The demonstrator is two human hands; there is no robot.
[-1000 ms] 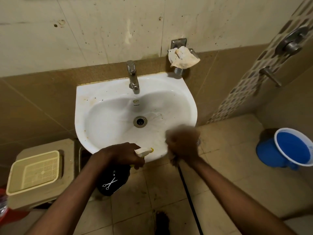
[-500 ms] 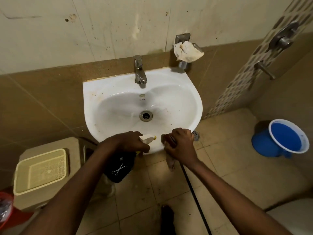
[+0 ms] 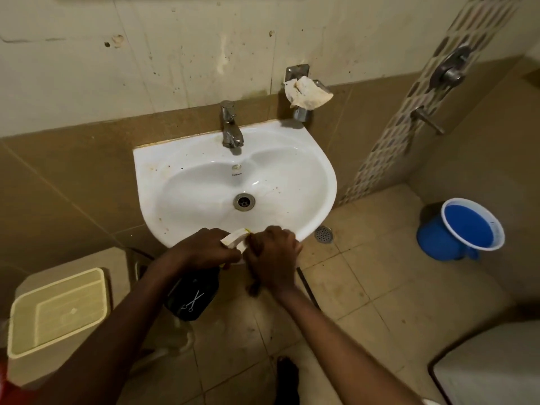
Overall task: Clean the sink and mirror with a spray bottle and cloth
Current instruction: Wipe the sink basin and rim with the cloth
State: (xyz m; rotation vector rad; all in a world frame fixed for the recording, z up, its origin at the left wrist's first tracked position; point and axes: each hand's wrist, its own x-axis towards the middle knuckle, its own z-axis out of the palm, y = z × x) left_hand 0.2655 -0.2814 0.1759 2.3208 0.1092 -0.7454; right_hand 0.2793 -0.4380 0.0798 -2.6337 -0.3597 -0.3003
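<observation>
Wiping along the sink's (image 3: pixel 187 159) near rim looks like the step in hand, and it goes best with firm, overlapping strokes that follow the curve of the front edge, then work inward toward the drain (image 3: pixel 244 202), where brown specks and streaks show on the right slope of the bowl. Spraying those marks first would, I judge, loosen them.

Both hands meet at the front edge of the sink, touching or nearly so. The left hand (image 3: pixel 209 248) grips the neck of the spray bottle (image 3: pixel 194 296), fingers wrapped round it; the pale nozzle points toward the right hand, and the dark body hangs below the rim, tilted down toward the floor. The right hand (image 3: pixel 273 257) is curled, knuckles up, pressed on the rim just right of the nozzle. A strip of something dark trails below it; I take it for the cloth, though it is mostly hidden.

Both forearms reach in from the bottom of the view, converging at the rim. The mirror is not in view.
</observation>
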